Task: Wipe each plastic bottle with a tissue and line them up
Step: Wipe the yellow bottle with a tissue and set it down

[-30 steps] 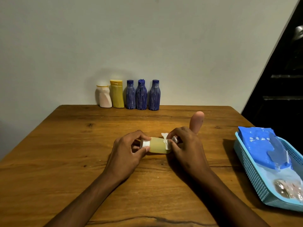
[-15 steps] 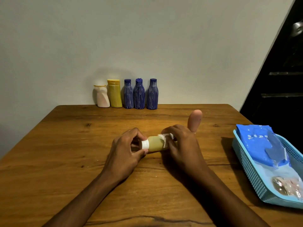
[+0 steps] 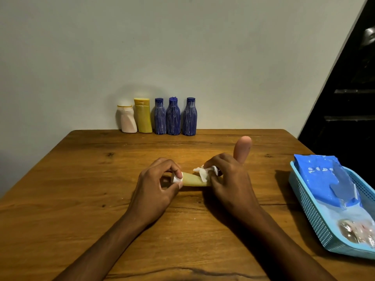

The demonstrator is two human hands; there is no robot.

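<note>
A small pale-yellow bottle (image 3: 192, 181) with a white cap lies sideways over the middle of the wooden table (image 3: 81, 179). My left hand (image 3: 158, 185) pinches its cap end. My right hand (image 3: 229, 179) holds a crumpled white tissue (image 3: 203, 172) round the bottle's other end. Against the wall stands a row of bottles: a white-pink one (image 3: 126, 119), a yellow one (image 3: 143, 115) and three blue ones (image 3: 173, 116). A pink rounded bottle (image 3: 242, 149) stands just behind my right hand.
A light-blue plastic basket (image 3: 310, 209) sits at the table's right edge, holding a blue tissue pack (image 3: 322, 179) and a clear wrapper. A dark staircase lies beyond the table on the right.
My right hand has slid the tissue along the bottle and turned it slightly; the tissue now bunches on top of the bottle. My left hand has kept its pinch on the cap.
</note>
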